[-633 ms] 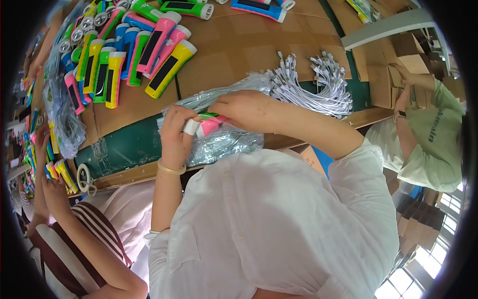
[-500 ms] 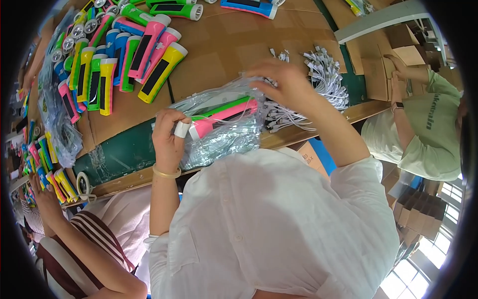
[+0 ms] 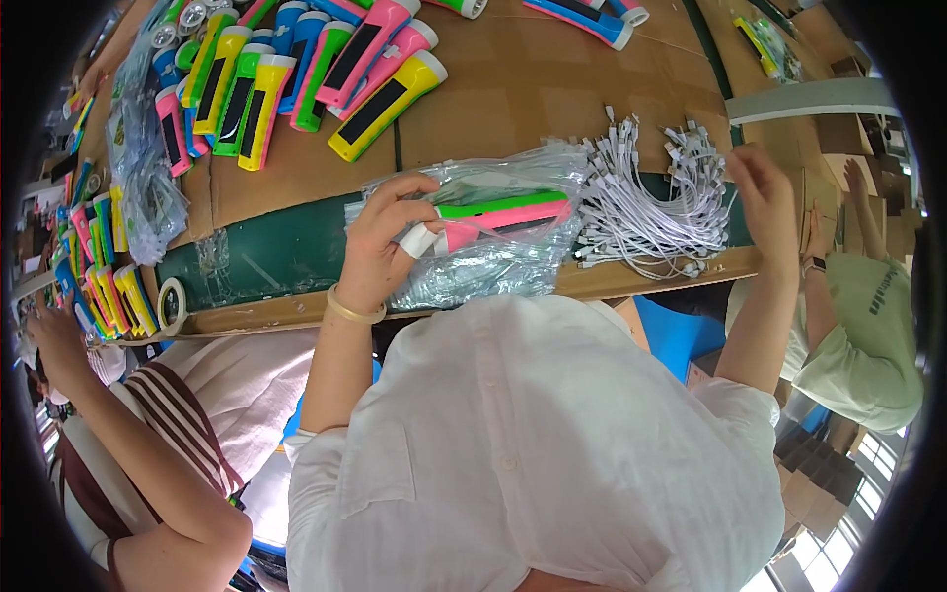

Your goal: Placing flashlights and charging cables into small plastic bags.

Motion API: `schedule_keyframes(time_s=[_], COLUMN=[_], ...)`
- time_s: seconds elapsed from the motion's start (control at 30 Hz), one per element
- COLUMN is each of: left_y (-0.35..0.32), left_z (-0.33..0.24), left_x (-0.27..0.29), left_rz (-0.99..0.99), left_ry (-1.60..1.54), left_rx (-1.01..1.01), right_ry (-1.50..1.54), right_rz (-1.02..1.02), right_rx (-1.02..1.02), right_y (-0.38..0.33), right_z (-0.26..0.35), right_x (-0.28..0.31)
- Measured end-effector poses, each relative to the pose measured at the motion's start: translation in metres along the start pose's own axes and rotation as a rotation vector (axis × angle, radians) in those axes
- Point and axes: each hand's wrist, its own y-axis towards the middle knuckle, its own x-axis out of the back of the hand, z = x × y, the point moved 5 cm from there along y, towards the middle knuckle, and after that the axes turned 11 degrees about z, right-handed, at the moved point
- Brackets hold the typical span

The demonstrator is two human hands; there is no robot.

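Note:
A pink and green flashlight [image 3: 508, 217] with a dark panel lies slantwise in a clear plastic bag [image 3: 483, 276], on top of more clear bags at the table's near edge. My left hand [image 3: 387, 242], white tape round one finger, is closed on the flashlight's left end and the plastic there. To the right of the bags spreads a heap of white charging cables [image 3: 651, 207]. At the heap's right edge my right hand [image 3: 764, 197] is raised, its fingers bent together at a thin white cable; the fingertips are partly hidden.
Many coloured flashlights [image 3: 261, 109] lie on cardboard [image 3: 493, 99] at the far left, beside a bundle of clear bags [image 3: 143, 168]. A tape roll [image 3: 172, 306] stands at the left edge. Co-workers sit on both sides, one in a green shirt [image 3: 858, 335].
My right hand has moved from the bag's right end over to the right side of the cable heap. My left hand stays at the flashlight's end. The view has shifted.

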Motion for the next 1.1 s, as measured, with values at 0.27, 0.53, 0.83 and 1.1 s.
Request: schedule_keyframes(time_s=[0.27,0.53,0.83,1.1], left_y=[0.001,0.003,-0.001,-0.003], left_z=[0.000,-0.003,-0.002,0.002], left_x=[0.000,0.003,0.001,0.003], left_rz=[0.016,0.012,-0.005,-0.003], left_ry=[-0.008,-0.006,-0.039,-0.056], left_rx=[0.056,0.038,0.043,0.045], right_ry=[-0.265,0.389,0.817,0.443], right_rz=[0.138,0.030,0.345,0.481], right_rx=[0.066,0.301,0.339,0.205], right_y=[0.034,0.041,0.033,0.025], right_z=[0.096,0.130,0.129,0.107], right_x=[-0.014,-0.026,-0.098,-0.119])
